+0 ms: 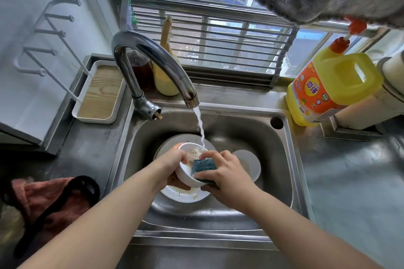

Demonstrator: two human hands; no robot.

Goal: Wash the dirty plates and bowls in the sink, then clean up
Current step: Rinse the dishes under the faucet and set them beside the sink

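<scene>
Single head-worn wide-angle view, looking forward and steeply down, close above the stainless steel sink [282, 159], curved chrome faucet [153, 59] near centre, barred window [218, 39] at top, edges bent by lens

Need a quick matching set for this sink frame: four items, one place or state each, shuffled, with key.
Items:
1. sponge
2. bowl
3. detergent jug
4. wooden tray

Places:
A. counter, left of the faucet
B. held in the left hand, under the water
C. counter, right of the sink
D. pressed on the bowl by the right hand

Pairs: 1-D, 2-B, 3-C, 4-A
</scene>
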